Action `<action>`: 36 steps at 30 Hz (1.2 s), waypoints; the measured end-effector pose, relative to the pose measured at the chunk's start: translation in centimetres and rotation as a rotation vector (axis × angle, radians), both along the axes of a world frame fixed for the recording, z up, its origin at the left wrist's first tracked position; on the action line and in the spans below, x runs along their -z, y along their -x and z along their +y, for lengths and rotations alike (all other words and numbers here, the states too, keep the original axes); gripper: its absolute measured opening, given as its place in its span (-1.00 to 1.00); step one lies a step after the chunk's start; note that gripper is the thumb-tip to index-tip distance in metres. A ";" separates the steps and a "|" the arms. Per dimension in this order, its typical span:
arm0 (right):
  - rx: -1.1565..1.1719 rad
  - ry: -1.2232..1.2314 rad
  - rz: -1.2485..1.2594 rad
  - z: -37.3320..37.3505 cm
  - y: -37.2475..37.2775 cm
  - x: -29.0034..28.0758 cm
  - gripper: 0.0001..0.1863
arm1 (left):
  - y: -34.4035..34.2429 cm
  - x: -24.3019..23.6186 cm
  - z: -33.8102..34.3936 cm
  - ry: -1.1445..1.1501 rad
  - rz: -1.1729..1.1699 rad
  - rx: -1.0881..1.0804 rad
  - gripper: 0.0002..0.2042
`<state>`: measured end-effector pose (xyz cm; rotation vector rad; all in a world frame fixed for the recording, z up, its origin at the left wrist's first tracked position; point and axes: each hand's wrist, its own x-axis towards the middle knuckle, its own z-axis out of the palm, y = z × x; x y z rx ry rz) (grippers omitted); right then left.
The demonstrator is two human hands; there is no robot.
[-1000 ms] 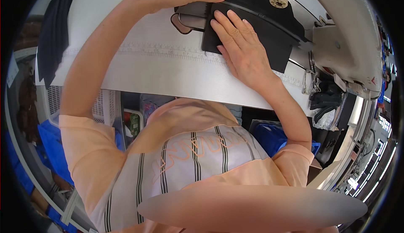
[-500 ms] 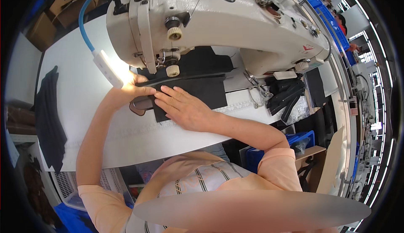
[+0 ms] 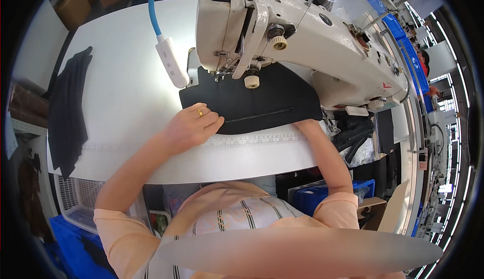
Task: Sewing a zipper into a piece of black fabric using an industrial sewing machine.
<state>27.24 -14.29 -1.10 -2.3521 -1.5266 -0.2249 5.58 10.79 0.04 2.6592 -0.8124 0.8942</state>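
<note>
A wide piece of black fabric (image 3: 252, 97) lies spread under the needle area of a white sewing machine (image 3: 297, 42). A straight zipper-like line (image 3: 259, 115) runs along its near side, with a small dark piece at the right end. My left hand (image 3: 194, 125), with a ring on one finger, has its fingers curled and closed on the fabric's near left edge. At the near right corner, my right hand (image 3: 306, 125) reaches to the fabric edge; the cloth hides its fingers.
A white lamp (image 3: 172, 63) on a blue flexible neck shines beside the machine head. Stacked dark fabric (image 3: 70, 110) lies at the table's left. Black strips (image 3: 353, 130) and partly hidden scissors (image 3: 330, 127) lie right. A ruler scale (image 3: 252, 140) runs along the white table (image 3: 126, 97).
The black fabric, earlier layered with a strip near the needle, now lies opened out wider. My right hand has moved from its middle to the right edge; my left now grips the near edge. The view has shifted.
</note>
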 end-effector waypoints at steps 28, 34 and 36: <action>-0.414 -0.099 -0.139 8.0 3.9 -1.2 -0.64 | -4.7 2.2 3.9 -0.022 -0.097 -0.174 -0.63; -0.307 -0.070 -0.022 6.8 4.3 0.2 -0.65 | -3.5 2.4 3.7 0.009 -0.010 -0.213 -0.65; -0.315 -0.095 -0.051 7.0 4.3 -0.1 -0.65 | -3.3 2.2 3.7 0.029 -0.004 -0.214 -0.66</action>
